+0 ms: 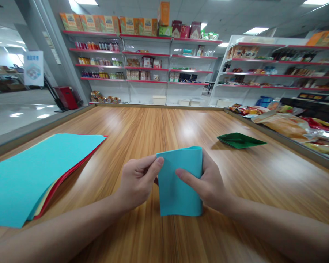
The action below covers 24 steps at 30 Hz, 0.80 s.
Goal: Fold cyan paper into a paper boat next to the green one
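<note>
A folded sheet of light blue paper (178, 193) stands upright between my hands, over the wooden table (142, 128). Its rounded fold lies along the right side, and the loose edges are at the left. My left hand (138, 179) pinches the upper left corner between thumb and fingers. Around the folded side my right hand (212, 179) is wrapped, its thumb flat on the near face and its fingers hidden behind the paper. To the right, beyond that hand, lies a folded green paper shape (239, 140) with pointed ends.
On the table's left lies a stack of coloured paper (49, 164), blue on top with cream and red sheets below. Packaged goods (287, 124) lie past the right table edge. Stocked shelves (145, 53) stand behind the table, and a red box (65, 98) is on the floor at left.
</note>
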Available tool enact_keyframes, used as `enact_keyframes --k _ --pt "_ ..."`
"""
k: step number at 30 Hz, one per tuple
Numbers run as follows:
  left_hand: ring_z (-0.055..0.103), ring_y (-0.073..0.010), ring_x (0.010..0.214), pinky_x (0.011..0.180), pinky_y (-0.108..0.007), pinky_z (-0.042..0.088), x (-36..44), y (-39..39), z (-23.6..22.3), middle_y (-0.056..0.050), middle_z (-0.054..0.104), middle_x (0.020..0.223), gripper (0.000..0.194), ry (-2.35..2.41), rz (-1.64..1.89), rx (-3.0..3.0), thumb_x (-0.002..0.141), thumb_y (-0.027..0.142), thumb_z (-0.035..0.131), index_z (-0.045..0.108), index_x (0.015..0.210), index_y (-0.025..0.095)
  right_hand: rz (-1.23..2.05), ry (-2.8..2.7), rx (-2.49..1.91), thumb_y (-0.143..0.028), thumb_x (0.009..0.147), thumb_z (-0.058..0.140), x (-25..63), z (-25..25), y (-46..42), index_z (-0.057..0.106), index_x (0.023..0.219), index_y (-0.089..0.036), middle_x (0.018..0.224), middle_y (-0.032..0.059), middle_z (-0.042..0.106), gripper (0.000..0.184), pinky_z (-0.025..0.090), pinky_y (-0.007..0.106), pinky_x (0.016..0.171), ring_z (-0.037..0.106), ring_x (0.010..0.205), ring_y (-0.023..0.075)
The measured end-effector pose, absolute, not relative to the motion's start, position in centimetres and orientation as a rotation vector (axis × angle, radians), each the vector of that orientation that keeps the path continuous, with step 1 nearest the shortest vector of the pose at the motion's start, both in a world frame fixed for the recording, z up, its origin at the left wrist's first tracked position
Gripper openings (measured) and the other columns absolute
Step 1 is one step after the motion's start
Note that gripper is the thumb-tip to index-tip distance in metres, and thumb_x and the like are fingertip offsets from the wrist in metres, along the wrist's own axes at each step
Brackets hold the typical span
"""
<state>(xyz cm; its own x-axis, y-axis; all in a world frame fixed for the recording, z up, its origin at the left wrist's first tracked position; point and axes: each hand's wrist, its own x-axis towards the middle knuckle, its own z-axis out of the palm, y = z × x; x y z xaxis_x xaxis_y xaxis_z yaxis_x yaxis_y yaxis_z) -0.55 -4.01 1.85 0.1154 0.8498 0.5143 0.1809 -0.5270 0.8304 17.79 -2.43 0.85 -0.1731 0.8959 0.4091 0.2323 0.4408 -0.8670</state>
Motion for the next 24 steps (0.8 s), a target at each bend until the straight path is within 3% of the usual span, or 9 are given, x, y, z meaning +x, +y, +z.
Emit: enact_keyframes --k 5,14,24 --pt "0.05 -0.0062 0.044 0.042 -0.014 0.043 -0.6 -4.3 2.2 0.004 0.048 0.047 0.039 0.981 1.443 1.824 0.09 0.026 0.047 0.049 0.053 0.014 0.76 -1.657 -0.986 -0.035 0.071 0.072 17.9 0.8 -2.5 0.048 0.097 -0.022 0.081 0.0011 0.061 0.038 0.052 0.028 0.058 0.059 0.069 0.0159" --pt "0.058 -0.0111 0.051 0.044 -0.022 0.052 -0.7 -2.9 1.7 0.0 0.059 0.059 0.028 0.748 1.179 1.257 0.087 0.035 0.055 0.059 0.068 0.013 1.433 -1.458 -0.883 -0.034 0.073 0.072 17.6 1.5 -1.4 0.05 0.105 -0.021 0.095 0.0057 0.067 0.042 0.056 0.035 0.067 0.065 0.081 0.0207" --pt "0.062 -0.0124 0.054 0.046 -0.022 0.055 -1.5 -2.5 1.1 -0.005 0.066 0.066 0.024 0.588 1.118 1.165 0.081 0.033 0.065 0.069 0.079 0.01 1.477 -1.459 -0.853 -0.031 0.071 0.074 17.9 1.7 -1.4 0.051 0.103 -0.02 0.093 0.0051 0.067 0.041 0.055 0.03 0.064 0.065 0.078 0.0179"
